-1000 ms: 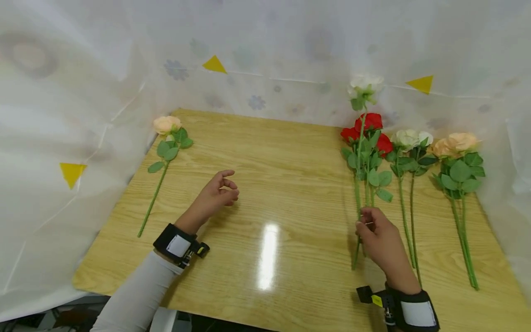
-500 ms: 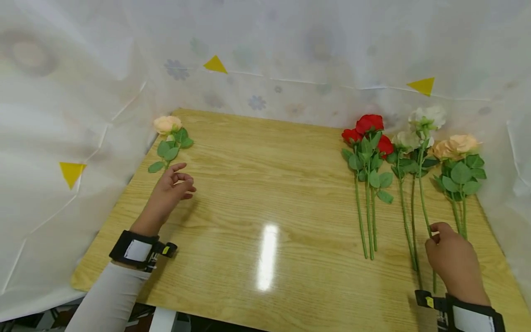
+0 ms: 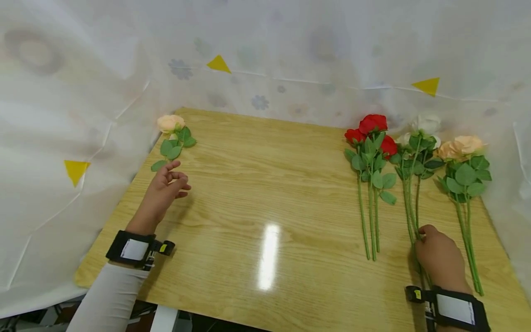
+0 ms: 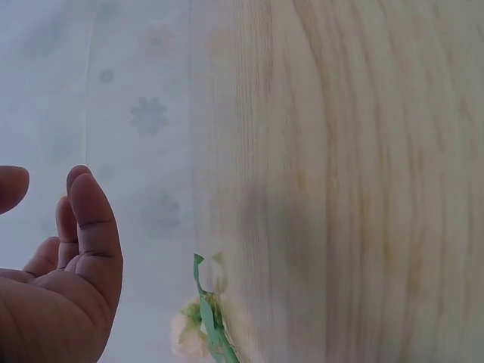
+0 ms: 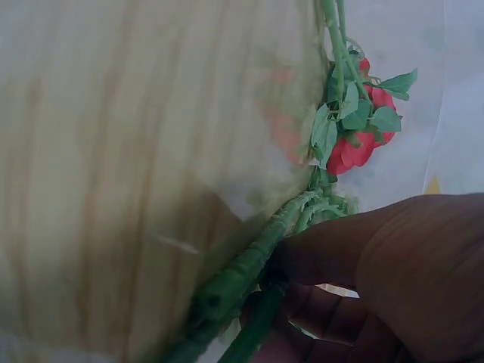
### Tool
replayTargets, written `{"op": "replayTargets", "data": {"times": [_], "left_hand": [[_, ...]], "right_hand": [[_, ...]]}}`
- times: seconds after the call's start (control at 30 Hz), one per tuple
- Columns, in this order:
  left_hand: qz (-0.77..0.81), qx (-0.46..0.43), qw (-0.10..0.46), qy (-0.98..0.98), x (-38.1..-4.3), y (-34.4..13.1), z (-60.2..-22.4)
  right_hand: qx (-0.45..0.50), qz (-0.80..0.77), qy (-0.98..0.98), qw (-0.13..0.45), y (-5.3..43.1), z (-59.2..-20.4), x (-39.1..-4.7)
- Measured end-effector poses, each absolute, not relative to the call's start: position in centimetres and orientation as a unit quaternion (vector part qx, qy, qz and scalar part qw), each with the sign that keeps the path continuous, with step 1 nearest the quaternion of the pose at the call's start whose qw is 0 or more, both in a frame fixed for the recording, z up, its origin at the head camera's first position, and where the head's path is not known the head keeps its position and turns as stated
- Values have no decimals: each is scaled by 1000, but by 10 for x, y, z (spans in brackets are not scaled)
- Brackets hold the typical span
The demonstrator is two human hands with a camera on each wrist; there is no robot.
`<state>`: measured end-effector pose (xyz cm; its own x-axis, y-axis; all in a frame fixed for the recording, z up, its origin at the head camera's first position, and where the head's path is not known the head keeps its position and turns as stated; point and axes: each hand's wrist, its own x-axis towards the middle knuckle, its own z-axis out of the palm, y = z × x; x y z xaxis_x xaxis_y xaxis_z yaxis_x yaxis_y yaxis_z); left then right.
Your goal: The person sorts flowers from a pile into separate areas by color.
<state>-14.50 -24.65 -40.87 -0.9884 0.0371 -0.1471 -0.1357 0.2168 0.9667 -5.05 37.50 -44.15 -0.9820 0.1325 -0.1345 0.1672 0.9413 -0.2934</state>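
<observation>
My right hand (image 3: 440,258) pinches the green stem of a white rose (image 3: 426,123), low over the other white roses; in the right wrist view the thumb and fingers close round a stem (image 5: 261,321), with another stem beside it. Leaves and blooms of the white roses overlap, so they are hard to tell apart. My left hand (image 3: 162,196) holds nothing and hangs over the table with its fingers loosely bent. Just beyond it lies a single peach rose (image 3: 171,123), its stem hidden behind that hand; the left wrist view catches this peach rose (image 4: 189,333) at the bottom.
Red roses (image 3: 373,124) lie to the left of the white ones, peach roses (image 3: 466,145) to the right. The wooden table (image 3: 265,184) ends against a pale curtain (image 3: 290,46) at the back and sides. Yellow triangles (image 3: 427,86) mark the curtain.
My right hand has carried the white rose from above the red roses rightward and down onto the white roses. The left hand has moved left, close to the single peach rose.
</observation>
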Motion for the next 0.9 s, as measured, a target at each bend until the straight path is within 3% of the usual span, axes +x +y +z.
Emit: {"op": "replayTargets", "data": {"times": [0.17, 0.33, 0.63, 0.9], "left_hand": [[585, -28, 86, 806, -149, -252, -413], [420, -5, 106, 901, -161, -270, -416], [202, -12, 64, 977, -197, -286, -416], [126, -50, 106, 985, -213, -282, -418]], "right_hand": [[79, -163, 979, 88, 376, -440, -52], [92, -181, 971, 124, 380, -441, -54], [103, -207, 954, 189, 383, -430, -57], [105, -206, 961, 149, 375, -419, -61]]}}
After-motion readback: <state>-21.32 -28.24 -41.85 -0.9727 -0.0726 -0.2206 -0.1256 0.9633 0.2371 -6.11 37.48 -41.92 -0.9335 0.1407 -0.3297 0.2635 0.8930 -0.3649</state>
